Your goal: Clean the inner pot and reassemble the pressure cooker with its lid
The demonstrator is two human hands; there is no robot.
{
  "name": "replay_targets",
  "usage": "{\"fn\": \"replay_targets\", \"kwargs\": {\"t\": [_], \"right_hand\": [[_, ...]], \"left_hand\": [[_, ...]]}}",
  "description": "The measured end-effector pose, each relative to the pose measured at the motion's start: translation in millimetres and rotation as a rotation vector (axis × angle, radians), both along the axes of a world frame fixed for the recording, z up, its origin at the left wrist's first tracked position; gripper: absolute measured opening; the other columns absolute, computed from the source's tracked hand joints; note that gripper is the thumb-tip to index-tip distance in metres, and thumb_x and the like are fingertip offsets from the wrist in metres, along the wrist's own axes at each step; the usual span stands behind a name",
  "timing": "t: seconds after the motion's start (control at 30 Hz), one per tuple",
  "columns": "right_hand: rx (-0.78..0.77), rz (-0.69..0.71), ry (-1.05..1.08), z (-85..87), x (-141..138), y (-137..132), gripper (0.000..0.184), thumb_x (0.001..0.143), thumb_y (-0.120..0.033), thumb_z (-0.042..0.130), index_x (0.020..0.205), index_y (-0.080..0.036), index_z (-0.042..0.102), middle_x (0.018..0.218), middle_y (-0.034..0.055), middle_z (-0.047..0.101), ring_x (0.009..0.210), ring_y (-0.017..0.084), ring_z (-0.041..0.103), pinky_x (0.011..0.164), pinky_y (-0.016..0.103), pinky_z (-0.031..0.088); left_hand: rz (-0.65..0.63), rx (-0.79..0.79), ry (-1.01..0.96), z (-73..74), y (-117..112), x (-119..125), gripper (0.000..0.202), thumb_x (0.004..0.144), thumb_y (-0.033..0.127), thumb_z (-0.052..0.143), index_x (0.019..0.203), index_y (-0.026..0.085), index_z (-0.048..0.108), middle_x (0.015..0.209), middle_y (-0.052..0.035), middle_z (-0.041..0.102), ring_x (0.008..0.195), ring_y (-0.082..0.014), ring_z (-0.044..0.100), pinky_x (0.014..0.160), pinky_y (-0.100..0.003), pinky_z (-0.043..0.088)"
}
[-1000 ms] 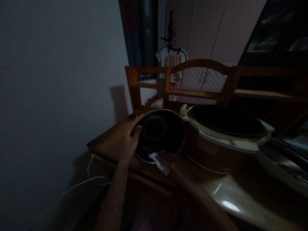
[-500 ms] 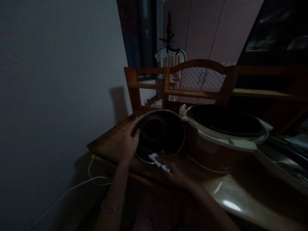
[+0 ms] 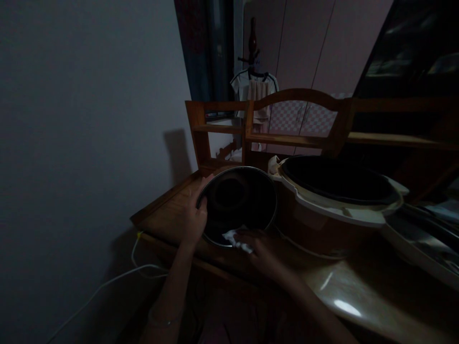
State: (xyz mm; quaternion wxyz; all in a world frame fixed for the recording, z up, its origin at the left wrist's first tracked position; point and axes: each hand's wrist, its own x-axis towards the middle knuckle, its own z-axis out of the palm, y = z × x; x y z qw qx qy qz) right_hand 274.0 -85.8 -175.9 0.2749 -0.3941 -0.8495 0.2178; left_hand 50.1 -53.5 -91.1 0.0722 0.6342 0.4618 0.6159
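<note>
A black round pot with a thin shiny rim tilts towards me on the wooden desk. Around its left rim is my left hand, thumb on the inside edge and the other fingers behind. My right hand pinches a crumpled white tissue against the near inner edge of the pot. Part of the tissue is hidden under my fingers. To the right of the pot stands a large cooker, brown with a pale collar and lidless, its inside dark.
Behind the desk rises a wooden shelf frame. A plain wall closes off the left side. A white cable hangs by the desk's left corner. At far right lies a pale, shiny-surfaced object, partly cut off, perhaps the cooker's lid.
The pot has shifted very slightly down and right in view, with both hands along with it. My right hand and the tissue stay at its near edge.
</note>
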Motion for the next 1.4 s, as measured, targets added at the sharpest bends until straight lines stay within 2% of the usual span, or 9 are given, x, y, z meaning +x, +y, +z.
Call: {"fn": "replay_targets", "kwargs": {"t": [0.17,0.27,0.37,0.67,0.87,1.03,1.2,1.33,1.4], "right_hand": [[-0.051,0.017,0.059,8.2,-7,-5,0.062,0.077,-0.004,0.048,0.129,-0.031,0.068,0.131,0.0023,0.068,0.122,0.021,0.061,0.106,0.036,0.045],[-0.076,0.069,0.065,11.0,-12,-5,0.065,0.077,-0.002,0.048,0.132,-0.031,0.065,0.134,0.0023,0.066,0.124,0.02,0.06,0.107,0.034,0.044],[-0.09,0.063,0.022,9.7,-18,-4,0.067,0.078,0.0,0.047,0.136,-0.031,0.062,0.138,0.0034,0.063,0.127,0.02,0.058,0.107,0.033,0.044],[-0.114,0.003,-0.084,23.7,-34,-8,0.054,0.084,-0.001,0.044,0.125,-0.026,0.069,0.125,0.0063,0.071,0.114,0.02,0.066,0.095,0.027,0.049],[-0.146,-0.065,-0.041,19.9,-46,-11,0.061,0.075,0.004,0.044,0.125,-0.02,0.068,0.127,0.0088,0.07,0.117,0.02,0.066,0.098,0.027,0.048],[-0.174,-0.007,0.163,14.6,-52,-11,0.062,0.078,0.001,0.043,0.129,-0.023,0.068,0.133,0.0059,0.067,0.123,0.019,0.063,0.105,0.029,0.045],[-0.259,0.129,0.323,14.5,-56,-13,0.066,0.079,-0.001,0.042,0.135,-0.028,0.064,0.141,0.0005,0.06,0.132,0.018,0.055,0.111,0.032,0.041],[-0.224,0.199,0.318,12.3,-50,-13,0.078,0.07,0.003,0.041,0.14,-0.026,0.06,0.149,0.0008,0.051,0.139,0.018,0.047,0.117,0.035,0.034],[-0.201,0.223,0.259,13.0,-42,-12,0.081,0.067,0.004,0.04,0.14,-0.025,0.059,0.148,0.0006,0.053,0.139,0.017,0.047,0.117,0.034,0.034]], "left_hand": [[0.006,0.011,0.008,-2.9,-8,1,0.049,0.095,0.016,0.045,0.139,0.035,0.058,0.146,0.0019,0.058,0.142,-0.0203,0.045,0.127,-0.049,0.012],[0.027,0.018,0.017,-4.4,-9,1,0.047,0.097,0.019,0.045,0.138,0.035,0.058,0.144,0.0016,0.059,0.14,-0.0201,0.047,0.128,-0.049,0.011],[0.032,0.02,0.009,-5.7,-9,1,0.046,0.097,0.019,0.044,0.138,0.035,0.058,0.144,0.0017,0.059,0.141,-0.0196,0.047,0.128,-0.048,0.01],[0.032,-0.004,-0.006,-6.6,-8,1,0.051,0.095,0.016,0.046,0.141,0.036,0.055,0.149,0.0024,0.054,0.143,-0.0203,0.043,0.126,-0.047,0.022],[0.047,0.006,0.047,-4.2,-11,3,0.045,0.097,0.018,0.045,0.136,0.035,0.059,0.143,0.0016,0.06,0.139,-0.0201,0.049,0.128,-0.049,0.009],[0.034,0.015,0.005,-3.9,-10,4,0.045,0.096,0.018,0.044,0.136,0.033,0.06,0.143,0.0005,0.06,0.139,-0.0199,0.049,0.128,-0.048,0.011],[0.049,0.02,-0.022,-6.2,-9,3,0.048,0.094,0.015,0.045,0.136,0.033,0.059,0.144,0.001,0.059,0.139,-0.0193,0.048,0.127,-0.046,0.017],[0.081,0.052,0.007,-7.9,-13,4,0.052,0.092,0.01,0.044,0.136,0.033,0.059,0.142,0.0014,0.061,0.139,-0.019,0.049,0.128,-0.047,0.013],[0.091,0.052,0.022,-8.5,-16,5,0.054,0.091,0.009,0.043,0.137,0.034,0.058,0.143,0.0019,0.06,0.14,-0.0187,0.048,0.128,-0.047,0.01]]}}
